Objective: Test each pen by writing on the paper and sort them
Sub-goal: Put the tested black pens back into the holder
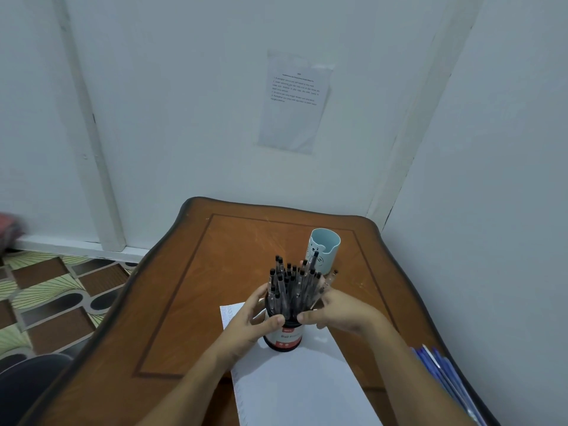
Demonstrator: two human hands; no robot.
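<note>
A round pen tub (283, 337) with a red and white label stands on the white paper (295, 385) on the wooden table (190, 290). Several black-capped pens (290, 287) stick up out of it in a bunch. My left hand (252, 318) curls round the tub's rim from the left, thumb on its front. My right hand (338, 309) wraps round the pen bunch and rim from the right. A light blue cup (326, 248) with a drawn face stands just behind the bunch. Its inside is hidden.
Several blue pens (442, 370) lie at the table's right edge near the wall. A printed sheet (295, 99) is taped on the wall behind the table. The patterned floor (52, 290) and a dark object (27, 382) show at the left.
</note>
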